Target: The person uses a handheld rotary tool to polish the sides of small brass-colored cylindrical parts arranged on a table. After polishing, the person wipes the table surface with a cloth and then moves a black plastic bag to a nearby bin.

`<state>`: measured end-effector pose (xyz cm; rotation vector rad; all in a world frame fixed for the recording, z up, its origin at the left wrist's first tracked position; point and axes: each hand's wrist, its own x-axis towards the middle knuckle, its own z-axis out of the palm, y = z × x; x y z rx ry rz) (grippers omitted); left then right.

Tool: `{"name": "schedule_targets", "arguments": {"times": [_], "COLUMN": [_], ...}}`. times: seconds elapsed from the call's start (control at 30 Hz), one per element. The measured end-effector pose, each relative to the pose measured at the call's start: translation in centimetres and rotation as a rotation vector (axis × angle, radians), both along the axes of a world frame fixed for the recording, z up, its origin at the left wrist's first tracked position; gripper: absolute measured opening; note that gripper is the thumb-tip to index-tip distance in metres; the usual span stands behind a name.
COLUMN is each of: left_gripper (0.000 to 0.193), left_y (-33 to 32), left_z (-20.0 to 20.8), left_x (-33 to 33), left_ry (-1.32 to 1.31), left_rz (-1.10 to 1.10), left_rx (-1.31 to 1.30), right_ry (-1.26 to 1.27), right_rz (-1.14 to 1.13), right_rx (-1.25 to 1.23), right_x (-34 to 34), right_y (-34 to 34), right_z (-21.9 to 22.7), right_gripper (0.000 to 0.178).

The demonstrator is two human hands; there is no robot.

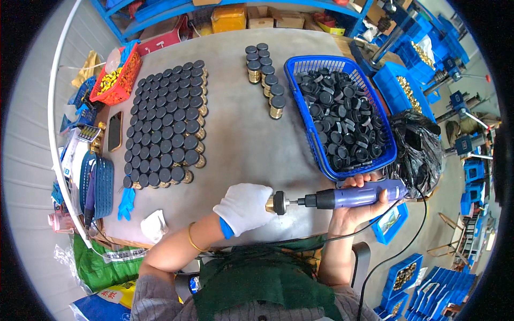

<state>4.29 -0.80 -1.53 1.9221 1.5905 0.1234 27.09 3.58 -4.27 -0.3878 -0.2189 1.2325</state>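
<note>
One purple driver (349,197): right hand (360,214) | one capped fitting (279,203): left hand (243,207) (gloved)

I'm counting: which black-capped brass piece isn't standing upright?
The piece in the gloved left hand, held sideways, facing the purple driver; the others stand upright on the table.

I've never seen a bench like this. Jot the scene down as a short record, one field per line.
Left hand: gloved in white, holding a brass piece with a black cap
Right hand: bare, gripping a purple power tool aimed at that cap
Table, left: packed rows of black-capped pieces
Far middle: smaller capped group
Right: blue basket of loose caps
Left edge: phone, red basket
</note>
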Motion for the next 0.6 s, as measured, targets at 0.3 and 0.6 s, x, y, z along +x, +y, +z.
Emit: {"name": "schedule_targets", "arguments": {"times": [0.3, 0.6], "left_gripper": [0.04, 0.011], "left_y": [-1.4, -2.0], "left_z": [-0.3, -1.1], "left_x": [-2.1, -10.6], "left_ry": [-0.03, 0.505], "left_rz": [0.115, 0.071], "left_rx": [0.073, 0.524], "right_ry": [-0.098, 0.025], "right_rz": [-0.009, 0.061], "right_rx": [0.042, 0.068], "right_x": [-1.3, -0.7], "right_y": [0.1, 0.1], "right_z": [0.8, 0.4], "right_gripper": [0.041, 0.044]}}
